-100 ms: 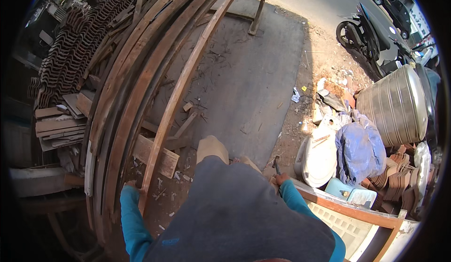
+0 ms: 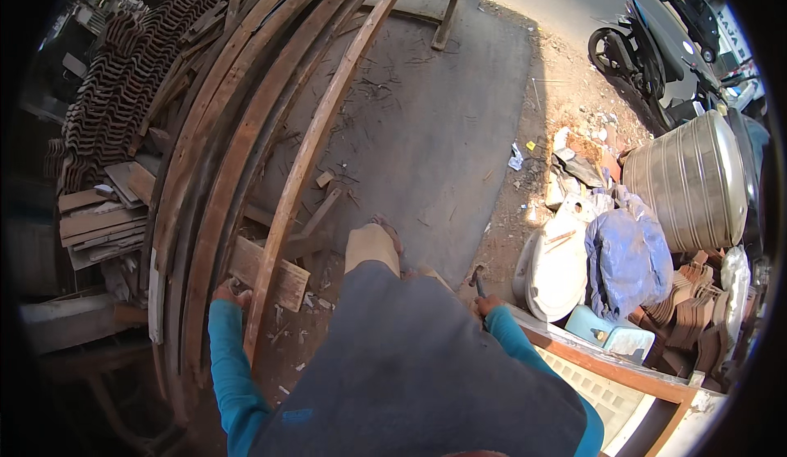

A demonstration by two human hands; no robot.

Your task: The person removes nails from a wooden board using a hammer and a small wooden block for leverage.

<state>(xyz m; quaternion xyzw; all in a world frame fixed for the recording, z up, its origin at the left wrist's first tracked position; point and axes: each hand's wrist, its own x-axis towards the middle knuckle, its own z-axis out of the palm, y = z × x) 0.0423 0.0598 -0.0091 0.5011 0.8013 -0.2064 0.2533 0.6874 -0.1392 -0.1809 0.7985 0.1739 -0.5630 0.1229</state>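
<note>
My right hand [image 2: 489,304] is closed round the grip of a dark hammer [image 2: 479,278], held low by my right side with its head pointing away from me. On the other side, my left hand [image 2: 233,292] hangs between a long light-brown wooden beam [image 2: 316,129] and the bundle of darker beams [image 2: 234,178]. Its fingers look bent, but they are too small and blurred to show a grip. A short wooden board [image 2: 283,275] lies just beyond that hand, partly behind the light beam.
Roof tiles [image 2: 115,96] are stacked at far left. A grey sheet [image 2: 434,121] with scattered nails or splinters covers the ground ahead. At right are a ribbed metal tank [image 2: 684,182], a blue plastic bundle [image 2: 627,256], a wooden frame [image 2: 607,359] and a parked motorcycle [image 2: 648,63].
My left hand has moved forward, away from me, beside the light beam. My right hand and the hammer have shifted slightly forward. A foot now shows beyond my knee.
</note>
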